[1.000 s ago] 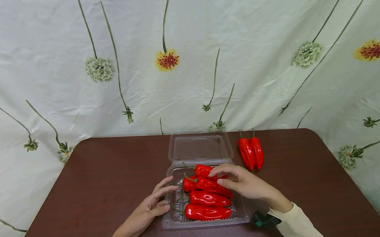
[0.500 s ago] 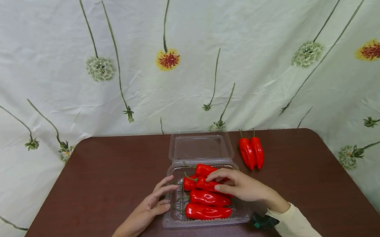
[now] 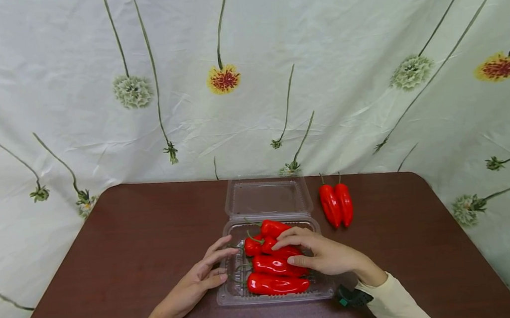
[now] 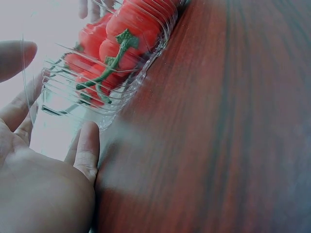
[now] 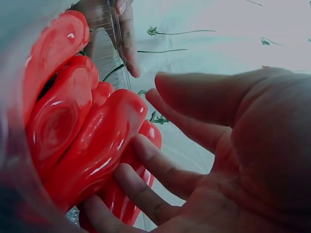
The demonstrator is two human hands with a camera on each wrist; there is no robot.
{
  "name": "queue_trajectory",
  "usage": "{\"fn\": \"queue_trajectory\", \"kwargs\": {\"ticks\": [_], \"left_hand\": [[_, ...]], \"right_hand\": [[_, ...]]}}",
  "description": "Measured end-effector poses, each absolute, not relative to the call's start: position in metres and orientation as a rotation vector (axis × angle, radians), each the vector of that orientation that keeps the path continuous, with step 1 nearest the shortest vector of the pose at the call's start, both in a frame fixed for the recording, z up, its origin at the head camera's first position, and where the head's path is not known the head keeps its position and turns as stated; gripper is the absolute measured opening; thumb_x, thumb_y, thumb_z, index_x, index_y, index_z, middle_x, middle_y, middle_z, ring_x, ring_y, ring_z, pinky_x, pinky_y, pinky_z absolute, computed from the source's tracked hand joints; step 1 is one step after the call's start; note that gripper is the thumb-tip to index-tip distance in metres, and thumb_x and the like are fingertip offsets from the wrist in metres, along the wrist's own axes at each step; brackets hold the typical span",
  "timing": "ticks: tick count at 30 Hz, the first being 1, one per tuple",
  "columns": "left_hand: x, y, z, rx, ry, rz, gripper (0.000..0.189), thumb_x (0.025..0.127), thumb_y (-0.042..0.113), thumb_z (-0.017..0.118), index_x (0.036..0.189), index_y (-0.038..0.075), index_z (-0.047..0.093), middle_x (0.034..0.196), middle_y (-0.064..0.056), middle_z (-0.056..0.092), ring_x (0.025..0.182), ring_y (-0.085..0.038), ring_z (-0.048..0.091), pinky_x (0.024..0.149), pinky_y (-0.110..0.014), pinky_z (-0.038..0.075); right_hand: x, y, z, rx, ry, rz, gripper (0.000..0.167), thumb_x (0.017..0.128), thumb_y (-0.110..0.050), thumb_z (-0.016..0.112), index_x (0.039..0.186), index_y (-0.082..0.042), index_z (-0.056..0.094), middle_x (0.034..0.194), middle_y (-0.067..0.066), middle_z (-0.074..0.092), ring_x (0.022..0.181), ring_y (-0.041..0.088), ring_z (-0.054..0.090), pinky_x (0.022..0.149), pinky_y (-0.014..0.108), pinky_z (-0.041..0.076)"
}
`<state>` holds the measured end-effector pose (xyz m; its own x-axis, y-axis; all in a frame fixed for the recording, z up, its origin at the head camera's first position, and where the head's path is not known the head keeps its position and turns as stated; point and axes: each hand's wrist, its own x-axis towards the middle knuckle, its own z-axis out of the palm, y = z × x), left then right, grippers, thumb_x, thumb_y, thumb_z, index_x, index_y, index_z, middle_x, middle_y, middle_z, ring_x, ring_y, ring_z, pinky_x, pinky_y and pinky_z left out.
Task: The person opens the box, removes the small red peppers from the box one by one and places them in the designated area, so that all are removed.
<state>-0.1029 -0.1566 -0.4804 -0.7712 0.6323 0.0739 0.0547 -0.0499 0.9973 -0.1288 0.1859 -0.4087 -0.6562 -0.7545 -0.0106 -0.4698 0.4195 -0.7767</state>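
Note:
Several glossy red peppers (image 3: 278,283) with green stems lie side by side in a clear plastic container (image 3: 230,298), its lid folded back. On top of the others one pepper (image 5: 99,145) rests, and my right hand (image 3: 327,250) reaches over it. Three fingertips touch the peppers in the right wrist view, while the thumb stands apart from them. At the container's left side is my left hand (image 3: 197,283), fingers spread and fairly straight. Some of its fingers reach along the clear wall in the left wrist view; whether they all touch it I cannot tell.
Two more red peppers (image 3: 336,205) lie upright side by side on the brown table (image 3: 153,237), right of the raised lid (image 3: 268,195). Behind the table hangs a pale cloth (image 3: 340,47) printed with flowers.
My right hand has slid slightly left and toward me, from the rear pepper to the one before it. The left hand has stayed in place.

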Motion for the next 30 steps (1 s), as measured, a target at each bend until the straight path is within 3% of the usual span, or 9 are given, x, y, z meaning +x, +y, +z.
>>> {"fn": "queue_trajectory", "kwargs": {"ticks": [7, 16, 30], "left_hand": [[-0.1019, -0.1573, -0.4799, 0.737, 1.824, 1.877, 0.049, 0.102, 0.002, 0.047, 0.150, -0.001, 0.038, 0.166, -0.018, -0.001, 0.140, 0.006, 0.026, 0.103, -0.026, 0.040], [-0.1012, -0.1570, -0.4796, 0.748, 1.807, 1.887, 0.049, 0.102, 0.001, 0.047, 0.150, -0.002, 0.038, 0.165, -0.020, -0.002, 0.140, 0.005, 0.027, 0.103, -0.026, 0.039], [-0.1020, -0.1574, -0.4819, 0.761, 1.810, 1.897, 0.049, 0.102, 0.001, 0.047, 0.150, 0.000, 0.039, 0.165, -0.019, -0.002, 0.141, 0.004, 0.025, 0.103, -0.026, 0.040]], "right_hand": [[-0.1268, 0.1859, -0.4043, -1.122, 2.346, -1.007, 0.043, 0.097, -0.023, 0.065, 0.140, -0.025, 0.058, 0.150, 0.000, 0.046, 0.139, 0.025, 0.039, 0.109, 0.050, 0.038], [-0.1266, 0.1880, -0.4067, -1.117, 2.333, -1.008, 0.044, 0.098, -0.027, 0.064, 0.141, -0.025, 0.057, 0.151, 0.000, 0.047, 0.139, 0.025, 0.041, 0.110, 0.048, 0.039], [-0.1249, 0.1869, -0.4076, -1.174, 2.340, -0.941, 0.047, 0.096, -0.017, 0.066, 0.142, -0.021, 0.056, 0.153, 0.005, 0.043, 0.143, 0.026, 0.039, 0.112, 0.047, 0.040]]}}
